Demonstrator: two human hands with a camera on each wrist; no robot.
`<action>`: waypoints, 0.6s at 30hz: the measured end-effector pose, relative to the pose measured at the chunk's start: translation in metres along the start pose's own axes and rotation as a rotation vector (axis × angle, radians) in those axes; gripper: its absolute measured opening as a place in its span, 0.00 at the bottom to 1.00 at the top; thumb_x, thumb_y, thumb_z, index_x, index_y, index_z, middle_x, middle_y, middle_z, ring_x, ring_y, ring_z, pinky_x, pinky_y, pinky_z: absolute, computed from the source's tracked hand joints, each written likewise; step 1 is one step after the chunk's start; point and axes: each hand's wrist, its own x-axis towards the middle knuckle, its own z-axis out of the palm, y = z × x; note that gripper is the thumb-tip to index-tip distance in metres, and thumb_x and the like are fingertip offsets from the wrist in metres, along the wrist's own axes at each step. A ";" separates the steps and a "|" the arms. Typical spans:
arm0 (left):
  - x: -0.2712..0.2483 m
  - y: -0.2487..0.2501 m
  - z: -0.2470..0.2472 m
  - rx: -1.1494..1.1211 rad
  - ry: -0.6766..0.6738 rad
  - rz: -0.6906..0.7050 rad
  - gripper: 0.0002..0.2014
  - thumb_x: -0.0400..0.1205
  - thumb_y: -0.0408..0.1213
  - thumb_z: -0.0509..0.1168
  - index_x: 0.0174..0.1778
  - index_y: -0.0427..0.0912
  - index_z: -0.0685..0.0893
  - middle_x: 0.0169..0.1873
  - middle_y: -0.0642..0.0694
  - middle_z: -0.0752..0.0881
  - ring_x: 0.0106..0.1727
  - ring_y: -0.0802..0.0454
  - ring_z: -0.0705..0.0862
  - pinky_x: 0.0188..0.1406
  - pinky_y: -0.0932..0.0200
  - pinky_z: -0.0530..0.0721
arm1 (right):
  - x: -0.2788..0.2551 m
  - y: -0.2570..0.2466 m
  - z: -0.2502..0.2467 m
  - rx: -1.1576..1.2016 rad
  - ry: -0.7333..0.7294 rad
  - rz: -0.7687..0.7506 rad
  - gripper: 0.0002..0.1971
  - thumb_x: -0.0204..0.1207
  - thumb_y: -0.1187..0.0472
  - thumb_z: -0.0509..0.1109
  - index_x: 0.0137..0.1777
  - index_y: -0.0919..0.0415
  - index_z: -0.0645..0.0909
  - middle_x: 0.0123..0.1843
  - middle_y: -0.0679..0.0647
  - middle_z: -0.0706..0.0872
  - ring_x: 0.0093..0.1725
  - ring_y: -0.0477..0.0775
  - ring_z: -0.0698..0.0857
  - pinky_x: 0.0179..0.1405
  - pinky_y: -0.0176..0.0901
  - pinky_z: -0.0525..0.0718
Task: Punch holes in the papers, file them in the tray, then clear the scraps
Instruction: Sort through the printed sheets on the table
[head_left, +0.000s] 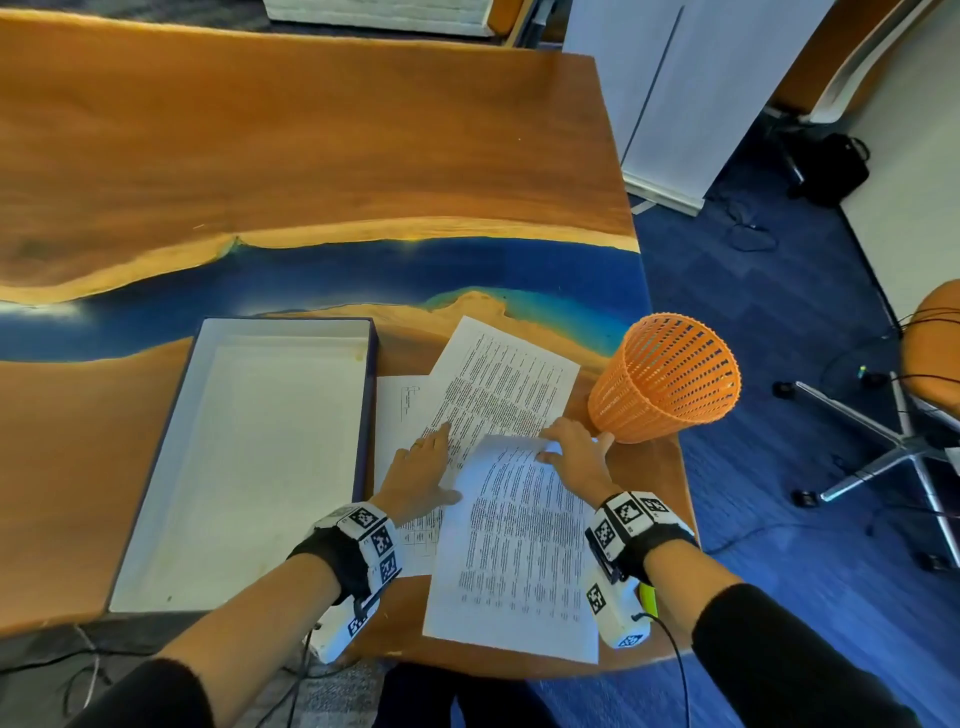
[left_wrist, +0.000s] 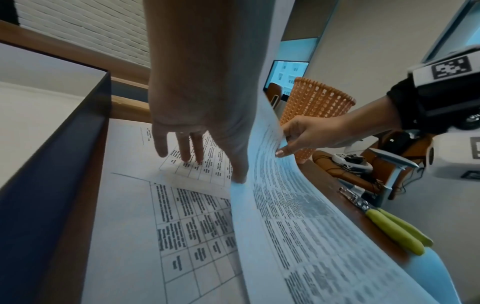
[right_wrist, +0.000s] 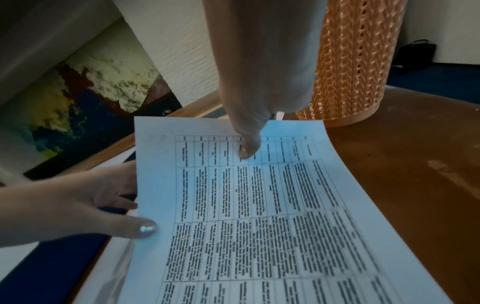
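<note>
Three printed sheets lie overlapped on the table beside a white tray (head_left: 249, 457) with dark blue walls. My right hand (head_left: 558, 448) pinches the far edge of the nearest sheet (head_left: 519, 551) and curls it up off the table; in the right wrist view the thumb lies on that sheet (right_wrist: 259, 205). My left hand (head_left: 431, 457) rests flat on the angled middle sheet (head_left: 498, 384), fingers straight, thumb against the raised sheet's edge. The bottom sheet (head_left: 402, 405) lies along the tray wall. A hole punch (left_wrist: 397, 228) with yellow-green handles lies at the table's right edge.
An orange mesh basket (head_left: 665, 379) stands on the table just beyond my right hand, close to the table's right edge. An office chair (head_left: 930, 338) and cables are on the blue floor to the right. Wide bare tabletop stretches beyond the tray.
</note>
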 end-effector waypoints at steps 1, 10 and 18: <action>0.000 0.000 0.000 -0.073 0.012 -0.015 0.51 0.74 0.50 0.73 0.84 0.41 0.46 0.77 0.43 0.69 0.76 0.44 0.70 0.74 0.44 0.68 | 0.000 -0.002 -0.002 0.071 0.020 0.009 0.10 0.75 0.62 0.71 0.54 0.65 0.82 0.50 0.58 0.80 0.60 0.61 0.77 0.62 0.56 0.63; -0.016 -0.010 0.003 -0.584 0.198 0.131 0.19 0.84 0.32 0.63 0.72 0.41 0.76 0.45 0.42 0.88 0.38 0.40 0.86 0.35 0.45 0.84 | 0.015 -0.043 -0.038 0.205 0.269 -0.113 0.13 0.78 0.60 0.68 0.60 0.65 0.82 0.60 0.60 0.85 0.65 0.60 0.80 0.63 0.31 0.65; -0.018 -0.022 -0.057 -0.552 0.639 0.121 0.08 0.82 0.24 0.62 0.49 0.38 0.84 0.37 0.51 0.86 0.37 0.71 0.84 0.36 0.78 0.77 | 0.032 -0.042 -0.038 0.251 0.345 0.084 0.34 0.73 0.66 0.73 0.76 0.66 0.60 0.75 0.64 0.67 0.76 0.63 0.65 0.77 0.56 0.63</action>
